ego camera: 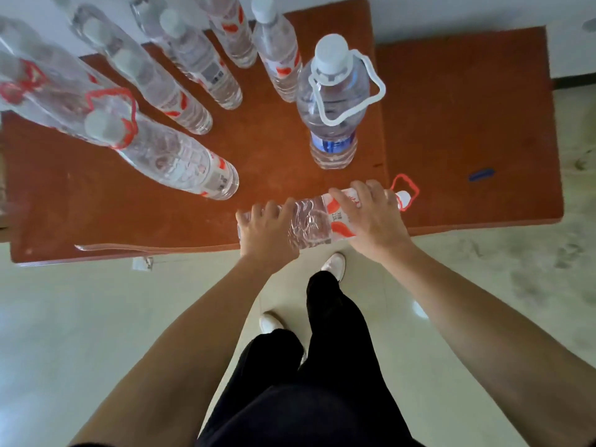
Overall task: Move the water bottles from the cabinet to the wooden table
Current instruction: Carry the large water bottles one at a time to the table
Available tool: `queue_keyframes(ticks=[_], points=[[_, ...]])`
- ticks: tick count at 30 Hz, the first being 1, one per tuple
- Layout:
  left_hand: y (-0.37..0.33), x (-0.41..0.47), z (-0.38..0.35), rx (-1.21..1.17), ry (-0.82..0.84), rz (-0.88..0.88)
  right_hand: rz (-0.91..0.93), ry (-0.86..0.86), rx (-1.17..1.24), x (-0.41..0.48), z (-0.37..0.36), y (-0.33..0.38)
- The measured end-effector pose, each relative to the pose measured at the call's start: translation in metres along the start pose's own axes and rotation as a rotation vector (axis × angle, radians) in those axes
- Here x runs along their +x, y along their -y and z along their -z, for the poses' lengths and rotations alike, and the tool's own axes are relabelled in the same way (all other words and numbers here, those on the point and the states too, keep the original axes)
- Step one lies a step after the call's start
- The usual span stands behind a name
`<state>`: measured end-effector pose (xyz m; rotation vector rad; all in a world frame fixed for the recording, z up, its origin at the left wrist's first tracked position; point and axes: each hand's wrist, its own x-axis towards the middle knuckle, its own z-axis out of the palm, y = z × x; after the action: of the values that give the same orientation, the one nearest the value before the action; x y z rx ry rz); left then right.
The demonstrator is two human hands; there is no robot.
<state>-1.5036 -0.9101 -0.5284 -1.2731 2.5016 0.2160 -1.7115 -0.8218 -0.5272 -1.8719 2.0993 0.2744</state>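
Both hands are gripping one water bottle lying sideways at frame centre over the wooden table's near edge: left hand curling round its base, right hand round its shoulder.

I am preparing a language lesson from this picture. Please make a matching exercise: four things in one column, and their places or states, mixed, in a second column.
1 blue-labelled bottle
2 nearest bottle
3 blue object
4 white shoe

a on the floor
b lying on the right tabletop
c upright on the wooden table
d held sideways by left hand and right hand

Pairs: 1-c, 2-d, 3-b, 4-a
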Motion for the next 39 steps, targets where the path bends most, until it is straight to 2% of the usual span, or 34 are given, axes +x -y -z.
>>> queue_keyframes(ticks=[5, 7, 11, 15, 18, 21, 26, 30, 36, 39], points=[[0.036, -0.075, -0.012, -0.032, 0.153, 0.094, 0.11, 0.049, 0.005, -0.028, -0.003, 0.061], [0.058, -0.108, -0.012, -0.074, 0.146, 0.183, 0.188, 0.036, 0.023, -0.031, 0.008, 0.095], [0.116, -0.188, -0.003, -0.103, 0.022, 0.357, 0.354, -0.049, -0.044, -0.03, 0.039, 0.182], [0.192, -0.299, 0.012, -0.125, -0.165, 0.603, 0.592, -0.218, -0.122, -0.042, 0.078, 0.312], [0.255, -0.414, 0.022, -0.131, -0.272, 0.785, 0.785, -0.349, -0.119, -0.079, 0.105, 0.436], [0.303, -0.523, 0.029, -0.063, -0.335, 0.947, 0.975, -0.403, -0.083, -0.121, 0.126, 0.546], [0.348, -0.712, 0.031, 0.015, -0.5, 1.232, 1.287, -0.55, -0.088, -0.219, 0.151, 0.719], [0.363, -0.837, 0.022, 0.086, -0.577, 1.438, 1.563, -0.66, 0.044, -0.298, 0.162, 0.832], [0.375, -0.969, -0.008, 0.255, -0.644, 1.669, 1.862, -0.639, 0.172, -0.386, 0.144, 0.975], [0.399, -1.022, -0.021, 0.322, -0.621, 1.738, 1.94, -0.599, 0.205, -0.417, 0.13, 1.047]])
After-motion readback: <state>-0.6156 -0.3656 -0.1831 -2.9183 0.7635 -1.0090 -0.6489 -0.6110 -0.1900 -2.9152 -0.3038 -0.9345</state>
